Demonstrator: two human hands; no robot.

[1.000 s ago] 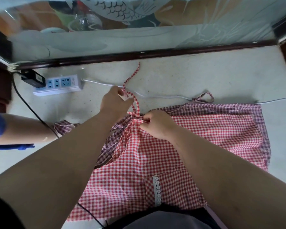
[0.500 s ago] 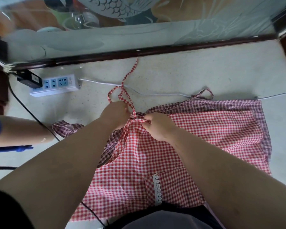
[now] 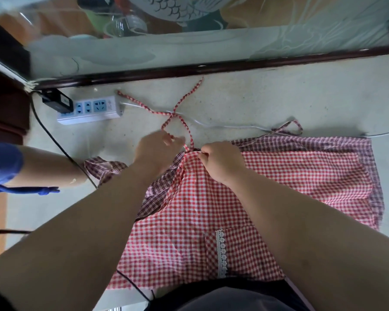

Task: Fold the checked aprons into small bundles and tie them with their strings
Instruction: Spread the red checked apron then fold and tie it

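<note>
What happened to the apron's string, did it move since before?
Yes. One end of the string has swung left and now lies right beside the power strip.

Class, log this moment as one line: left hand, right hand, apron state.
left hand: pinches string | right hand: pinches apron top edge | apron: spread on floor, not folded

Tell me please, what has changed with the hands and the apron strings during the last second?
The string has spread out: one strand now lies leftward toward the power strip, crossing the other. The left hand drew back nearer the apron, still pinching the string. The right hand kept pinching the apron's top corner.
</note>
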